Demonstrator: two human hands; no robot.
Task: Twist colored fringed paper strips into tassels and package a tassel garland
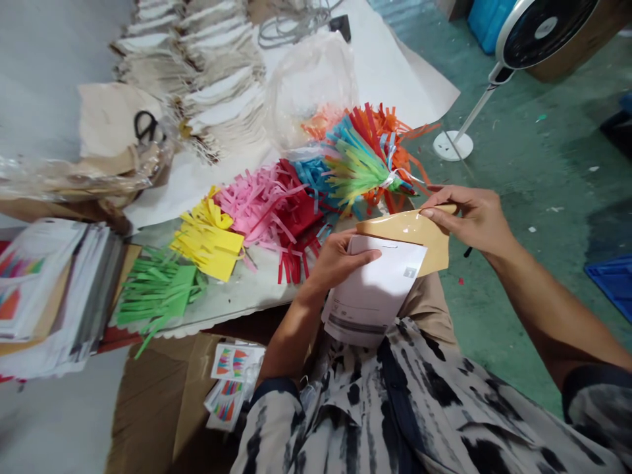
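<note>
White printed card (372,289), its smallest lettering too fine to read; tan sheet (435,242), its lower left part hidden behind the card. Standing fan (540,33), head cropped by the top edge; blue crate (613,282), cropped at right; stack of packets (91,289), cropped at left. Patterned shirt (439,415), cropped by the lower edge.

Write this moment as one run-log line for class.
left hand: grips white card | right hand: pinches tan sheet | table: green fringe, yellow fringe, pink fringe
</note>
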